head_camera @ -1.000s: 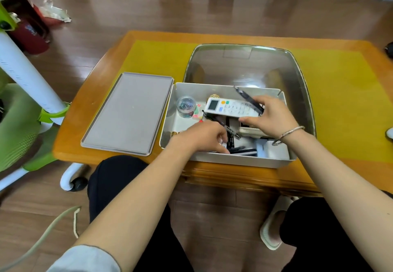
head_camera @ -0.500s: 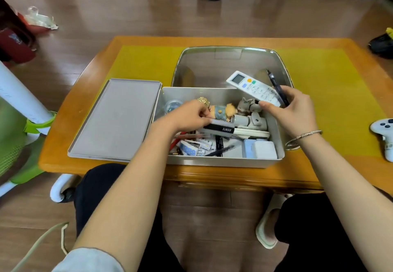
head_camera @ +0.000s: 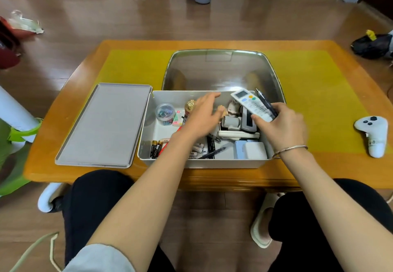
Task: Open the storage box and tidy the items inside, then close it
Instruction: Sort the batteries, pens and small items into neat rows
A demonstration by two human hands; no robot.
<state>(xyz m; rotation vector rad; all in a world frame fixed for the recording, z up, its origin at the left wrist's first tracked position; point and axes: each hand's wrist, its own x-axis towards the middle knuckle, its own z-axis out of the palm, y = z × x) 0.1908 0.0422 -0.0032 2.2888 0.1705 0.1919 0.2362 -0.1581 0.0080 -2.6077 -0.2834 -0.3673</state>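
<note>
The grey storage box [head_camera: 165,162] stands open at the table's near edge, its lid [head_camera: 104,123] lying flat to its left. My right hand [head_camera: 280,126] grips a white remote control [head_camera: 251,103] and a dark pen [head_camera: 265,102] together, above the box's right end. My left hand [head_camera: 203,117] hovers over the middle of the box with fingers spread and nothing in it. Inside lie a clear tub of clips [head_camera: 165,113], a gold-topped item [head_camera: 190,105], batteries [head_camera: 155,148], a small grey figure [head_camera: 230,121], pens and a white-blue block [head_camera: 251,150].
A glass-like tray [head_camera: 223,69] sits behind the box on the yellow mat [head_camera: 314,93]. A white game controller [head_camera: 372,133] lies at the right. A green and white chair [head_camera: 12,127] stands left of the table. My knees are under the near edge.
My right hand lifted the remote and pen out of the box and now holds them lower over its right end. My left hand let go of the small figure and opened.
</note>
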